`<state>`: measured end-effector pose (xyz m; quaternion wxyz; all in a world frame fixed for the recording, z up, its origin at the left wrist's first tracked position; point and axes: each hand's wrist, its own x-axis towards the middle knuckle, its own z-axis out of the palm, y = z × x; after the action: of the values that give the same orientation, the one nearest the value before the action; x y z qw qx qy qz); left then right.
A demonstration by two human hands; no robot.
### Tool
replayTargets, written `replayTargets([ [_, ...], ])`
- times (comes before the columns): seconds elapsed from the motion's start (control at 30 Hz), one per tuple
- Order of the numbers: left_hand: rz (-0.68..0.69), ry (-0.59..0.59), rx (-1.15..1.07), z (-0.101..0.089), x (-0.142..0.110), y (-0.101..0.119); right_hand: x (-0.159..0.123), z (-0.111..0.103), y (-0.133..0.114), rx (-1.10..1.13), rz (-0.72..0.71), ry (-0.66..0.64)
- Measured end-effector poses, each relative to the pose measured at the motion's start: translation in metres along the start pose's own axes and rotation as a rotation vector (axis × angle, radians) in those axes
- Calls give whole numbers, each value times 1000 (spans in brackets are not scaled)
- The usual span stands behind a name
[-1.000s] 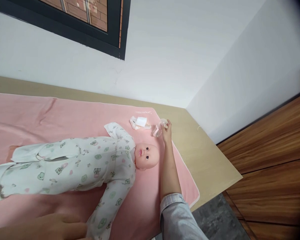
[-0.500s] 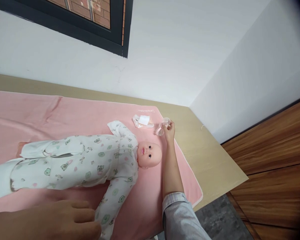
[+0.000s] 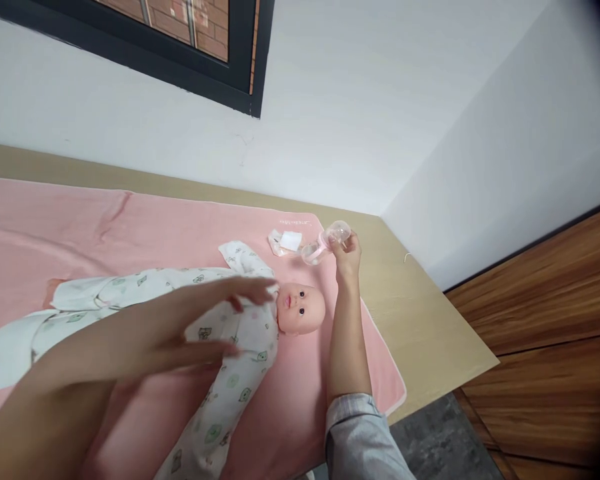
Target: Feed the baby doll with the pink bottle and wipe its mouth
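Note:
A baby doll (image 3: 300, 308) in a white printed sleepsuit (image 3: 150, 297) lies on its back on a pink blanket (image 3: 105, 227), head to the right. My right hand (image 3: 347, 255) is closed on a clear plastic baby bottle (image 3: 325, 241), lifted just off the blanket's far right corner. My left hand (image 3: 205, 327) hovers over the doll's chest with fingers stretched out and apart, holding nothing. It hides part of the doll's torso.
A small white packet in clear wrap (image 3: 286, 241) lies on the blanket beside the bottle. The blanket covers a beige table (image 3: 430, 320) set against a white wall under a dark window frame (image 3: 240, 73). Wooden panelling (image 3: 555, 333) stands to the right.
My right hand has lifted the bottle off the blanket. My left hand rose from the near edge to above the doll's chest.

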<state>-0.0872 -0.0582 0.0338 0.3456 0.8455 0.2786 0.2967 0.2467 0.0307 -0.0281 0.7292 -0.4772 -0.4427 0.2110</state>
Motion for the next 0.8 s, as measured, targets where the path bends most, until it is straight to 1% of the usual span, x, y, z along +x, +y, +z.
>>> replayTargets([
  [0.03,19,-31,-21,-4,11,-4,-5,7,-10,16,-9,-30],
  [0.07,47,-8,-29,-5,21,-8,-11,15,-19,31,-17,-69],
  [0.1,52,32,-13,-5,28,-12,-17,23,-29,48,-20,-118],
  [0.13,34,113,13,-2,34,-15,-25,31,-38,70,-21,-169],
  [0.2,-37,241,94,3,40,-19,-42,45,-56,108,5,-301],
  [0.23,-79,271,131,6,42,-20,-50,52,-64,121,18,-367],
  [0.27,-111,281,156,8,42,-21,-58,57,-70,134,31,-425],
  [0.33,-152,254,181,9,42,-21,-73,66,-80,153,54,-519],
  [0.4,-162,224,173,8,43,-21,-83,72,-84,166,73,-584],
  [0.53,-162,191,127,4,45,-20,-94,79,-83,180,80,-634],
  [0.7,-243,195,95,3,44,-13,-96,81,-80,183,86,-656],
  [0.8,-272,198,118,3,44,-11,-96,81,-81,183,95,-638],
])
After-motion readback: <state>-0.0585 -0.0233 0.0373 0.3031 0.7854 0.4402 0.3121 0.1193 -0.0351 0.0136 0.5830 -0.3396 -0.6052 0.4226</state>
